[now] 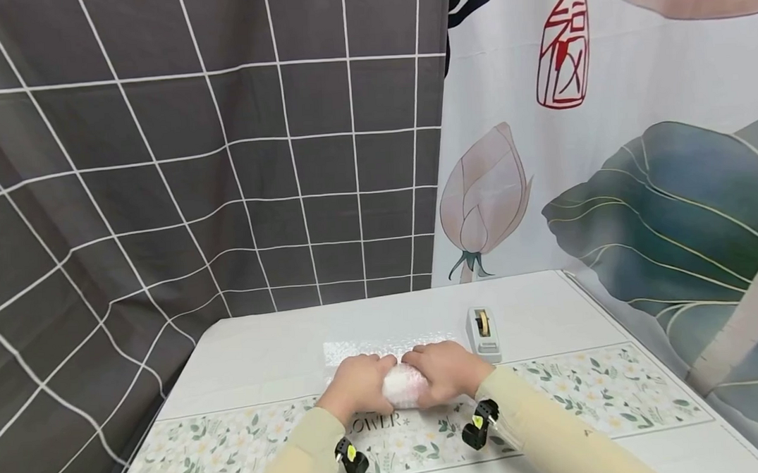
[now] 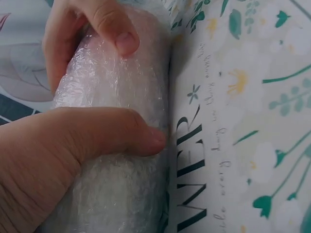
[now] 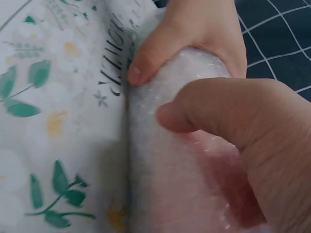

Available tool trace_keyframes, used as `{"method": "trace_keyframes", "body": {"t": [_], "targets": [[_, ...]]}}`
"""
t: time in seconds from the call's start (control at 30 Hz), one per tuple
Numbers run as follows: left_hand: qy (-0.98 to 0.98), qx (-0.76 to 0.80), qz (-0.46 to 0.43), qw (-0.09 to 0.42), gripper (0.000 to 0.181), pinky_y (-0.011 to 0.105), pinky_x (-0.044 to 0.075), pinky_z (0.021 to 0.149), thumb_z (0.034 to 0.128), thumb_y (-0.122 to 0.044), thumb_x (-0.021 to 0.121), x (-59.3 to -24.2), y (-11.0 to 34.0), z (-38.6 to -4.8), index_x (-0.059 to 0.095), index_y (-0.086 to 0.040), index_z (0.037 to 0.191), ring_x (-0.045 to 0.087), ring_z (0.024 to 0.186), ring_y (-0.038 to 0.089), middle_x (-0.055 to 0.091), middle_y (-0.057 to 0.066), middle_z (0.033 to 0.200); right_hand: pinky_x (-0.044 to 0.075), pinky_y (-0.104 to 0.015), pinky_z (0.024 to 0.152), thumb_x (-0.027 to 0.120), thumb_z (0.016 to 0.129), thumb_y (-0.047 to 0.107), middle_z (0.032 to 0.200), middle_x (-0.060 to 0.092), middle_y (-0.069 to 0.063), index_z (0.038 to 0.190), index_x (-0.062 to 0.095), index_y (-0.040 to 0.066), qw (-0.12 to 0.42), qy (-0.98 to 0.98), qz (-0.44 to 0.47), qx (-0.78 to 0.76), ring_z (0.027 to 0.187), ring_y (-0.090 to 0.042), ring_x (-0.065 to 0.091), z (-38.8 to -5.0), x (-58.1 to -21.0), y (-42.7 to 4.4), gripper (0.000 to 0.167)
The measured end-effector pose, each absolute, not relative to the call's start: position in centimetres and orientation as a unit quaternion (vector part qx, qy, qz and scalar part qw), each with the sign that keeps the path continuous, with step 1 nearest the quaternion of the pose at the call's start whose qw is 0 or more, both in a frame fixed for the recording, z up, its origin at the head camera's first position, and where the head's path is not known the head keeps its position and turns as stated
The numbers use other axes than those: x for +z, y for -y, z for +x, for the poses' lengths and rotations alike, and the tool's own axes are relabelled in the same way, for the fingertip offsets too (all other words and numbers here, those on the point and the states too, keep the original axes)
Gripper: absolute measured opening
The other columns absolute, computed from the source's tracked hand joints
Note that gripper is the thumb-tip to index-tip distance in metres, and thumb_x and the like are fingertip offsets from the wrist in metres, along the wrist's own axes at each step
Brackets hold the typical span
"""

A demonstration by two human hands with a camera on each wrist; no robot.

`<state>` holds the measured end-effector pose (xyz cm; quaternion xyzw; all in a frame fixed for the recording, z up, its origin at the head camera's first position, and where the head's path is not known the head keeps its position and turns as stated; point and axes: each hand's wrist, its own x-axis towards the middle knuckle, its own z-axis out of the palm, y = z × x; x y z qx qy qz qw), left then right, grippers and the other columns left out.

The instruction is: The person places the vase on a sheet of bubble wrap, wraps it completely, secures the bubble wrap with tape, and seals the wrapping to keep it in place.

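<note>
A roll-shaped bundle (image 1: pixel 403 388) wrapped in clear bubble wrap, white on the left and pinkish on the right, lies on the table's flowered band. My left hand (image 1: pixel 357 385) grips its left part, with the thumb (image 2: pixel 138 133) curved over the wrap. On the right part, my right hand (image 1: pixel 450 371) holds it the same way, its thumb (image 3: pixel 180 116) pressing the near side. Beyond the hands a flat piece of bubble wrap (image 1: pixel 353 348) spreads on the white tabletop. What is inside the bundle cannot be made out.
A white tape dispenser (image 1: pixel 483 336) with a yellowish roll stands just behind the right hand. The table (image 1: pixel 263 344) ends at a dark grid-patterned curtain (image 1: pixel 312 169) at the back and left. A lotus-print curtain (image 1: pixel 493 83) hangs at the right.
</note>
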<state>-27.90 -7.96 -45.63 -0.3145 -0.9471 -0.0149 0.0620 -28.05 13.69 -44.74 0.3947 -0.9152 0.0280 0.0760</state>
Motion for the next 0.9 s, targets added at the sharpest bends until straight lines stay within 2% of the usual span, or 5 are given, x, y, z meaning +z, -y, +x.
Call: {"method": "trace_keyframes", "body": {"t": [0.13, 0.3, 0.53, 0.67, 0.9], "targets": [[0.951, -0.038, -0.304, 0.026, 0.057, 0.031, 0.048, 0.058, 0.0527, -0.041, 0.085, -45.4, 8.0, -28.3, 0.060, -0.021, 0.100, 0.053, 0.061, 0.011, 0.059, -0.009, 0.072, 0.057, -0.039, 0.077, 0.072, 0.074, 0.056, 0.109, 0.069, -0.002, 0.131, 0.060, 0.011, 0.114, 0.912, 0.393, -0.005, 0.089, -0.019, 0.067, -27.2, -44.9, -13.7, 0.074], [0.957, -0.073, -0.279, -0.040, 0.067, 0.034, 0.053, 0.068, 0.0529, -0.046, 0.085, -44.7, 8.1, -28.7, 0.065, -0.019, 0.111, 0.059, 0.069, 0.012, 0.065, -0.008, 0.080, 0.054, -0.046, 0.090, 0.076, 0.071, 0.057, 0.119, 0.067, -0.007, 0.141, 0.052, 0.010, 0.131, 0.916, 0.377, -0.052, 0.105, -0.026, 0.066, -26.5, -45.4, -13.4, 0.088], [0.951, -0.114, -0.263, -0.112, 0.063, 0.034, 0.053, 0.077, 0.0528, -0.045, 0.084, -44.3, 8.5, -29.5, 0.066, -0.023, 0.108, 0.061, 0.078, 0.011, 0.067, -0.011, 0.090, 0.056, -0.038, 0.075, 0.082, 0.065, 0.047, 0.097, 0.064, -0.003, 0.135, 0.054, 0.012, 0.150, 0.911, 0.379, -0.066, 0.083, -0.021, 0.063, -26.9, -45.8, -13.0, 0.083], [0.952, -0.106, -0.276, -0.086, 0.072, 0.035, 0.054, 0.081, 0.0545, -0.050, 0.084, -44.5, 8.8, -29.6, 0.065, -0.023, 0.119, 0.063, 0.085, 0.012, 0.069, -0.010, 0.100, 0.053, -0.035, 0.067, 0.080, 0.061, 0.045, 0.090, 0.061, -0.001, 0.128, 0.057, 0.013, 0.135, 0.915, 0.377, -0.052, 0.075, -0.019, 0.059, -27.3, -45.8, -12.8, 0.077], [0.944, -0.049, -0.325, 0.018, 0.090, 0.041, 0.054, 0.089, 0.0631, -0.064, 0.078, -45.1, 9.2, -28.7, 0.058, -0.022, 0.140, 0.066, 0.101, 0.019, 0.067, -0.001, 0.120, 0.053, -0.034, 0.063, 0.080, 0.056, 0.044, 0.083, 0.060, 0.002, 0.116, 0.059, 0.014, 0.111, 0.923, 0.366, -0.029, 0.069, -0.016, 0.057, -27.8, -45.8, -12.8, 0.071]]}}
